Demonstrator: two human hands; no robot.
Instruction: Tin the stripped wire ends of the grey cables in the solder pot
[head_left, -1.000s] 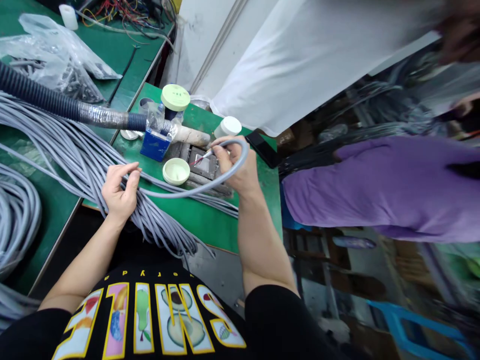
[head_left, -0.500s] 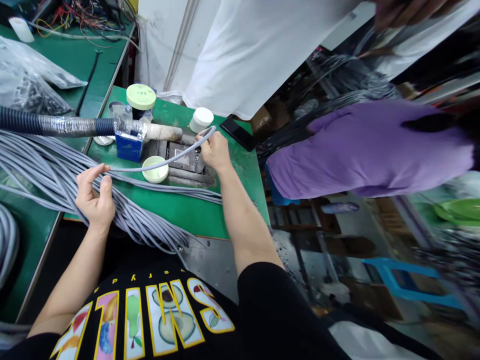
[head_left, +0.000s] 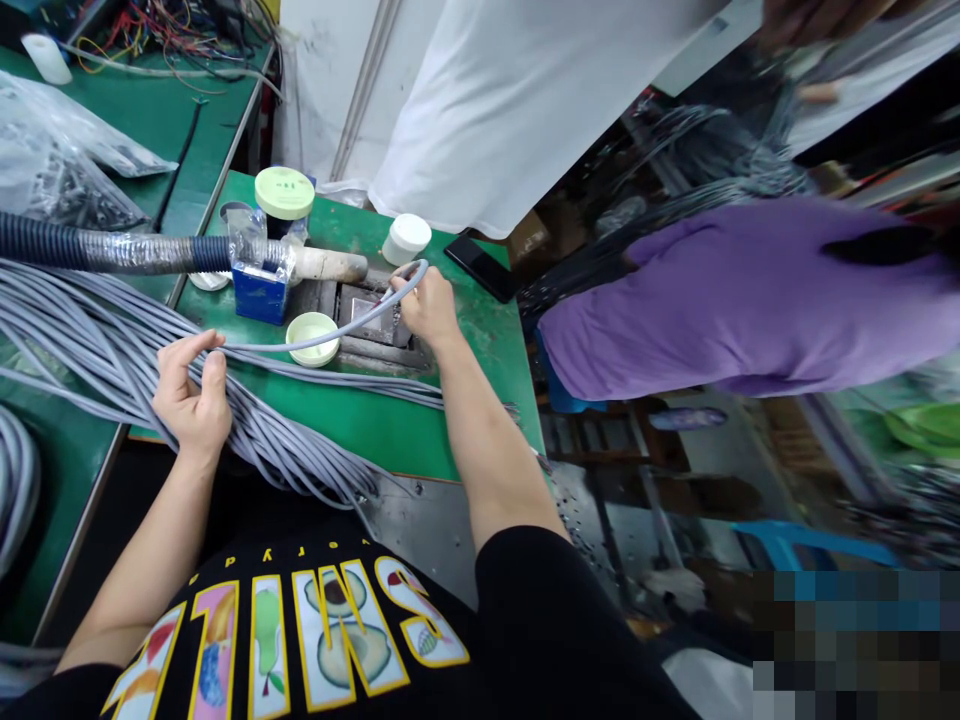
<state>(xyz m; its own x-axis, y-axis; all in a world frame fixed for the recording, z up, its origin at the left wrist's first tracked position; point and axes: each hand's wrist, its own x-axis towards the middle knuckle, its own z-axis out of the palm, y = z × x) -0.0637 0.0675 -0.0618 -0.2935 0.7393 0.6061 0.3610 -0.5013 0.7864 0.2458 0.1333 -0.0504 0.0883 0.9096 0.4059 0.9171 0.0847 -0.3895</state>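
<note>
My right hand (head_left: 429,305) is closed around the bent end of a grey cable (head_left: 351,327), with thin wire ends at the fingertips. These are over a dark metal fixture (head_left: 379,350) with a shiny square surface (head_left: 369,314). My left hand (head_left: 193,395) is curled, palm up, with the thumb apart; the same cable runs to its index finger. Exactly how the fingers grip it is partly hidden. Below that hand lies a bundle of grey cables (head_left: 277,440). Under the held cable sits a pale green shallow dish (head_left: 312,350).
A ribbed hose (head_left: 135,250) with a pale nozzle crosses a blue box (head_left: 259,294). Behind are a green-lidded tub (head_left: 285,193), a white jar (head_left: 406,240) and a black phone (head_left: 480,268). A person in white stands opposite; another in purple (head_left: 750,300) is at the right.
My right hand and the cable end have shifted slightly down and toward the shiny square. My left hand has barely moved.
</note>
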